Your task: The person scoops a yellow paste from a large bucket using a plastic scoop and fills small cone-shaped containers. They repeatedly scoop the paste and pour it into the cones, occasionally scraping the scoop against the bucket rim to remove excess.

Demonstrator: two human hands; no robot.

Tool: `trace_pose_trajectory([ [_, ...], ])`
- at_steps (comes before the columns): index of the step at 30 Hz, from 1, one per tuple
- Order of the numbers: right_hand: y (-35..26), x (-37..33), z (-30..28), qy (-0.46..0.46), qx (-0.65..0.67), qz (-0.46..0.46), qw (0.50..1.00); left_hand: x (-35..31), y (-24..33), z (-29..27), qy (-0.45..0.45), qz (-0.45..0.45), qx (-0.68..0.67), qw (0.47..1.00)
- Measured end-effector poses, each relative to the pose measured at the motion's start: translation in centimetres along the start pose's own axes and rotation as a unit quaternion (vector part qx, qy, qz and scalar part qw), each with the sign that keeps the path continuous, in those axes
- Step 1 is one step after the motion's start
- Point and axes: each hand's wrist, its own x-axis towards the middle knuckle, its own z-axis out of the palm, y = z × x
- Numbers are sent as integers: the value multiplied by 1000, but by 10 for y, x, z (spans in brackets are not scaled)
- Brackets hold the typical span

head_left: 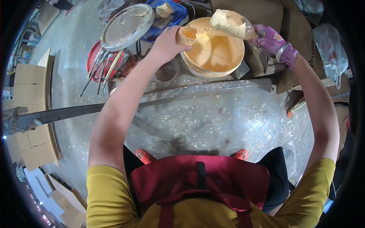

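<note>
Slanting left from the gloved right hand [269, 41], fingers holding its end, a coated jar [230, 24] overhangs the bucket [213, 73]; the left hand [167, 45] grips a cup [186, 37].

Holds in left hand [168, 43] a small cup [186, 35], orange inside, at the left rim of a pale bucket [213, 71]; in purple-gloved right hand [270, 41], a cream-coated vessel [232, 24] above that bucket's far rim. Includes, to the left: blue container [179, 17], round greyish lid [127, 28], red pail [128, 67], brushes [102, 71]. To the right: plastic bag [329, 49].
</note>
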Motion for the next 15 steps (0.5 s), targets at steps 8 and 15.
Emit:
trace_pose_trajectory([
  [8, -16, -6, -36, -44, 37, 8, 998, 29, 8, 33, -23, -22, 90, 995],
  [15, -60, -22, -24, -33, -40, -12, 999, 17, 27, 45, -44, -62, -26, 997],
])
